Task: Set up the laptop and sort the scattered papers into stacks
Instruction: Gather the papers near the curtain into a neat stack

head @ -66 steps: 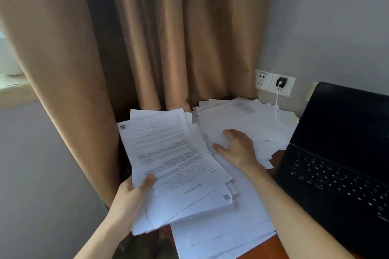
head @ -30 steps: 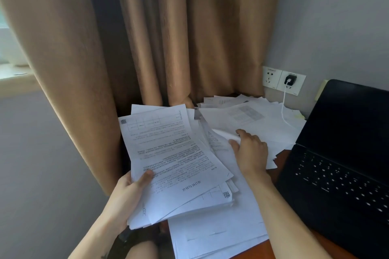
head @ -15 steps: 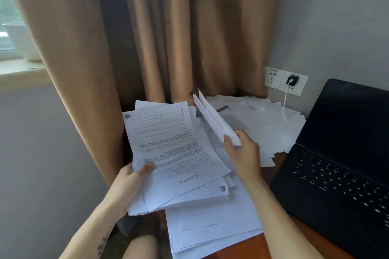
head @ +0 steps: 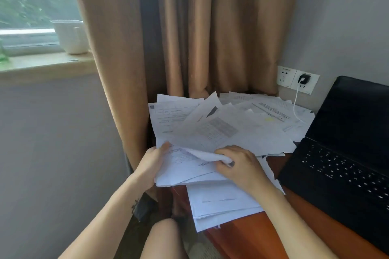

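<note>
Left hand (head: pixel 153 166) grips the near-left edge of a sheaf of papers (head: pixel 181 172), thumb on top and fingers underneath, apparently supporting it as the collecting pile. Right hand (head: pixel 242 166), well left of the laptop (head: pixel 347 153), pinches the curled near corner of a gridded sheet (head: pixel 216 132) that lies across the sheaf, evidently being added to it. A squarer stack (head: pixel 221 202) rests on the desk (head: pixel 242 237) beneath that hand, to the laptop's near left. Scattered papers (head: pixel 263 115) remain spread to the laptop's far left, unsorted. A white charger cable (head: pixel 295 103) runs over them from the wall plug (head: pixel 303 79). Laptop stands open, screen dark; sorting is judged partly done.
</note>
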